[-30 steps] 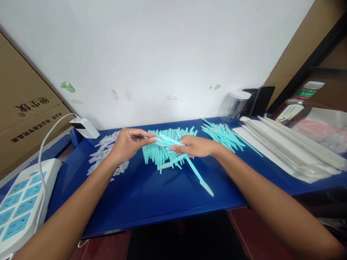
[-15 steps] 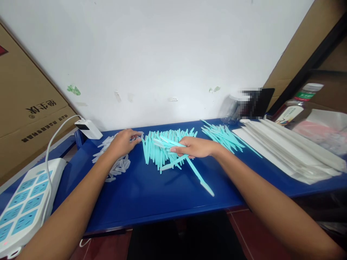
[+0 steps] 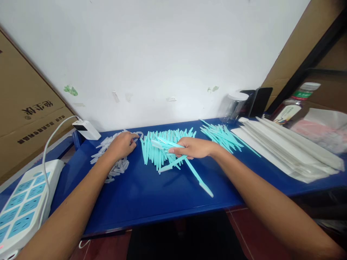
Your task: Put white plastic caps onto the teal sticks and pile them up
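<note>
My right hand (image 3: 193, 147) is closed around several teal plastic sticks (image 3: 165, 143), held just above a pile of teal sticks (image 3: 159, 153) in the middle of the blue table (image 3: 151, 195). One more teal stick (image 3: 199, 178) lies slanted below that hand. My left hand (image 3: 121, 144) rests on a heap of small clear plastic caps (image 3: 108, 159) at the left, fingers curled down into the caps; what they pinch is hidden.
A second pile of teal sticks (image 3: 221, 135) lies at the back right, beside a stack of white bags (image 3: 284, 148). A clear jar (image 3: 234, 106), a phone (image 3: 260, 101) and a bottle (image 3: 295, 103) stand behind. A power strip (image 3: 18, 206), charger (image 3: 85, 130) and cardboard box (image 3: 24, 108) are left.
My left hand has moved left, away from the sticks in my right hand, and dropped onto the heap of clear caps. My right hand has stayed put with its sticks.
</note>
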A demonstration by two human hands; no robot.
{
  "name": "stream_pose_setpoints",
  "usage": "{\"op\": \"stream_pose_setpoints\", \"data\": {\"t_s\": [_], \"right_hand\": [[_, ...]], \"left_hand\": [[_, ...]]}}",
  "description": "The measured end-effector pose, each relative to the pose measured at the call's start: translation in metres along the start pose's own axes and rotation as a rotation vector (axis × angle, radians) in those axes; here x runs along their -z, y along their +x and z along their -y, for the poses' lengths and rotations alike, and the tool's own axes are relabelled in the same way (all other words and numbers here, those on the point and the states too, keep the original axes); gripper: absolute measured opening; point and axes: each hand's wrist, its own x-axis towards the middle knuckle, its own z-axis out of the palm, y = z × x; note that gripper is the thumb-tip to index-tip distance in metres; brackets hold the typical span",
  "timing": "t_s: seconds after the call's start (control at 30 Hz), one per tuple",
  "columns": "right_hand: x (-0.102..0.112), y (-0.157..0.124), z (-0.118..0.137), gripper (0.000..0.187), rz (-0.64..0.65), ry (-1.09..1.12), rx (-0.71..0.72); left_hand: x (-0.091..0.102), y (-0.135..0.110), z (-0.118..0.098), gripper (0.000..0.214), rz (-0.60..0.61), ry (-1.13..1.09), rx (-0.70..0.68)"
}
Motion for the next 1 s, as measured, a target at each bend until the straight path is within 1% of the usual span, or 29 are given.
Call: {"op": "stream_pose_setpoints", "data": {"t_s": [0.07, 0.13, 0.17, 0.23, 0.3, 0.33, 0.37, 0.43, 0.5, 0.57, 0.67, 0.87, 1.0], "right_hand": [[0.000, 0.001, -0.001, 0.057, -0.001, 0.011, -0.003], [0.000, 0.001, -0.002, 0.057, -0.004, 0.012, -0.008], [0.000, 0.001, -0.002, 0.057, -0.006, 0.011, -0.011], [0.000, 0.001, -0.002, 0.056, -0.009, 0.006, -0.016], [0.000, 0.001, 0.000, 0.056, -0.011, 0.000, -0.016], [0.000, 0.000, 0.000, 0.056, -0.011, -0.002, -0.013], [0.000, 0.000, 0.001, 0.056, -0.009, -0.002, -0.008], [0.000, 0.000, 0.002, 0.057, -0.004, -0.004, 0.002], [0.000, 0.000, 0.002, 0.057, -0.004, -0.009, 0.004], [0.000, 0.000, 0.002, 0.055, -0.008, -0.014, 0.002], [-0.001, 0.000, 0.001, 0.056, 0.005, -0.006, 0.003], [-0.001, 0.001, 0.001, 0.056, 0.024, 0.024, 0.001], [0.000, 0.001, 0.002, 0.057, 0.028, 0.012, 0.009]], "left_hand": [[0.001, 0.000, 0.000, 0.045, -0.011, -0.027, 0.008], [0.004, -0.001, 0.000, 0.043, -0.052, -0.121, 0.029], [0.007, -0.001, -0.002, 0.041, -0.081, -0.205, 0.047], [0.014, -0.002, -0.009, 0.037, -0.148, -0.444, 0.091], [0.022, -0.004, -0.021, 0.039, -0.205, -0.720, 0.132], [0.026, -0.005, -0.029, 0.041, -0.212, -0.840, 0.140], [0.030, -0.006, -0.037, 0.042, -0.226, -0.939, 0.147], [0.035, -0.009, -0.051, 0.040, -0.243, -1.060, 0.144], [0.037, -0.011, -0.061, 0.038, -0.255, -1.103, 0.122], [0.038, -0.012, -0.066, 0.037, -0.271, -1.104, 0.100], [0.039, -0.013, -0.067, 0.036, -0.280, -1.087, 0.090], [0.040, -0.015, -0.066, 0.032, -0.236, -1.053, 0.027], [0.042, -0.016, -0.069, 0.031, -0.233, -1.036, 0.027]]}}
